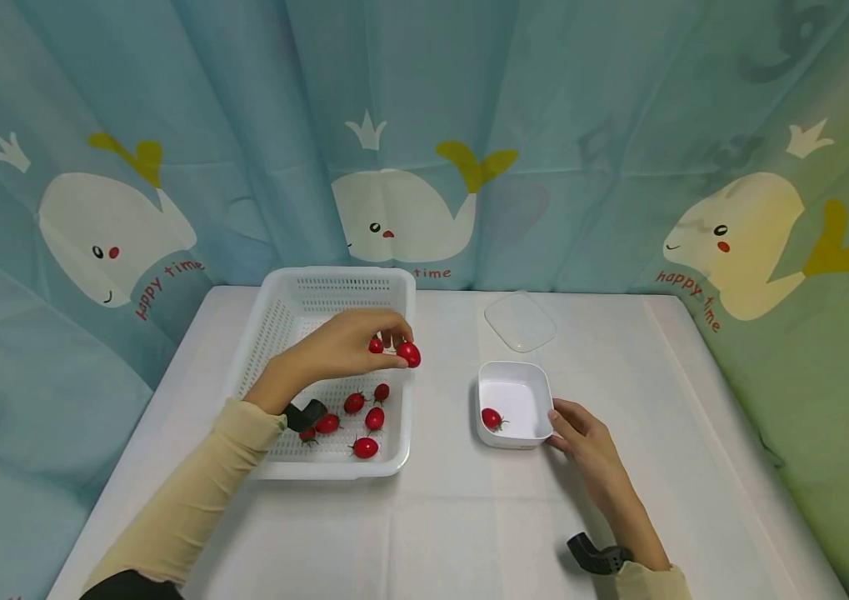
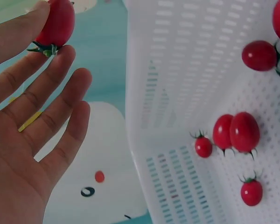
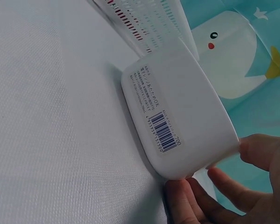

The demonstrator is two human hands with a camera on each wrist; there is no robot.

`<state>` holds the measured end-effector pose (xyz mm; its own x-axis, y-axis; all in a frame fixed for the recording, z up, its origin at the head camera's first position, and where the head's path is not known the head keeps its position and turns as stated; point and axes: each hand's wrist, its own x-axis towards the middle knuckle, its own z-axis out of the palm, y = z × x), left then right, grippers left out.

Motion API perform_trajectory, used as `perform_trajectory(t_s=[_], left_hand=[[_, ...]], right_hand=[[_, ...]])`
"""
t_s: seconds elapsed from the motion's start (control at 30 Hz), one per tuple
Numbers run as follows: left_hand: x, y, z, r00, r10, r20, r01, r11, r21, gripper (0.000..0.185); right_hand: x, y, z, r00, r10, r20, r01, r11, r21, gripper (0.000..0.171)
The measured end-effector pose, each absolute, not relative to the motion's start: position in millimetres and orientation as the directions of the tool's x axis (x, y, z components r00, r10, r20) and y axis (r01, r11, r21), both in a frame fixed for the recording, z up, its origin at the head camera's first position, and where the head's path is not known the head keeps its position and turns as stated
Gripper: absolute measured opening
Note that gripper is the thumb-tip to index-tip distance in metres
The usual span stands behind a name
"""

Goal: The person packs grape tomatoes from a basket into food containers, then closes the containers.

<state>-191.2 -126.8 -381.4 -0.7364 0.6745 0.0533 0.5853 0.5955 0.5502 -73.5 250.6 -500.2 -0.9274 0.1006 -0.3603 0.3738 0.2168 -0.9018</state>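
Observation:
My left hand (image 1: 394, 340) hovers over the right side of a white perforated basket (image 1: 342, 273) and pinches a red cherry tomato (image 1: 408, 353) at its fingertips. In the left wrist view the tomato (image 2: 57, 22) sits between thumb and forefinger of that hand (image 2: 46, 51), the other fingers straight. Several more tomatoes (image 1: 366, 447) lie on the basket (image 2: 177, 93) floor. To the right stands a small white container (image 1: 514, 367) with one tomato (image 1: 491, 418) inside. My right hand (image 1: 561, 425) holds its near right corner; thumb and fingers (image 3: 266, 151) grip the labelled container (image 3: 177, 121).
A clear lid (image 1: 520, 321) lies flat behind the container. The white-covered table (image 1: 469, 517) is backed by a blue whale-print curtain (image 1: 409, 125) on all far sides. Black wrist mounts show on both arms.

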Motion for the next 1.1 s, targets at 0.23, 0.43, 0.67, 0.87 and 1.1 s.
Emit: perform_trajectory(t_s=[0.23, 0.43, 0.67, 0.87, 1.1], left_hand=[[-192.3, -108.9, -378.4, -0.707, 0.704, 0.06, 0.615, 0.572, 0.543, 0.027], [-194.3, -95.5, -376.6, -0.679, 0.731, 0.064, 0.64, 0.547, 0.539, 0.027], [-200.9, -79.4, -376.4, -0.651, 0.758, 0.051, 0.628, 0.499, 0.597, 0.023], [-208.2, -64.6, -379.1, -0.625, 0.781, 0.023, 0.6, 0.461, 0.654, 0.02], [-216.7, -42.9, -383.9, -0.575, 0.818, 0.002, 0.612, 0.429, 0.664, 0.02]], right_hand=[[-73.4, 250.9, -500.0, -0.931, 0.094, -0.354, 0.366, 0.203, -0.908, 0.056], [-73.2, 251.2, -499.8, -0.931, 0.09, -0.354, 0.365, 0.201, -0.909, 0.057], [-73.6, 251.0, -500.4, -0.932, 0.09, -0.351, 0.362, 0.185, -0.913, 0.056], [-74.3, 250.8, -501.3, -0.934, 0.09, -0.346, 0.357, 0.187, -0.915, 0.056], [-74.0, 250.5, -500.0, -0.932, 0.096, -0.349, 0.361, 0.19, -0.913, 0.056]])
